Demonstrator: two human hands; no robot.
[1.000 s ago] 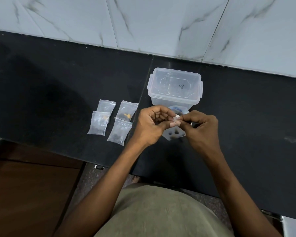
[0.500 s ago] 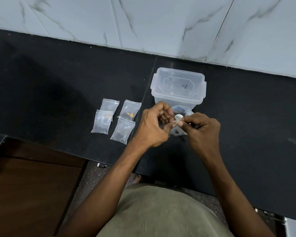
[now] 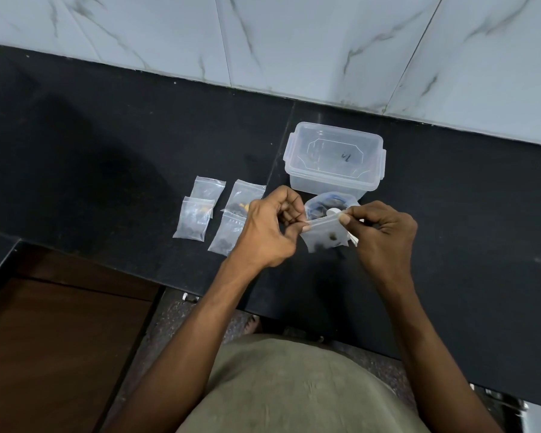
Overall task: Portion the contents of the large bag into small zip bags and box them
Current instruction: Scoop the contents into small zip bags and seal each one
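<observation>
Four filled zip bags (image 3: 219, 214) lie on worktop (image 3: 107, 151), left of your hands. Fifth bag (image 3: 324, 234) pinched at top by left hand (image 3: 270, 229) and right hand (image 3: 384, 228), fingers clamped on seal. Large bag (image 3: 328, 204) just behind. Box (image 3: 334, 160) lidded; boxing not yet started.

- Black, faintly speckled surface (image 3: 107, 145).
- Pale grey-white wall tiles (image 3: 294, 42), dark marble-like veins.
- Clear, colourless lidded box (image 3: 334, 160), small dark mark on lid.
- Clear small zip bags (image 3: 194, 221), dark bits inside; one (image 3: 244, 198) with orange-yellow specks.
- Brown wood panel (image 3: 60, 354).
- Olive-drab shirt (image 3: 294, 392).
</observation>
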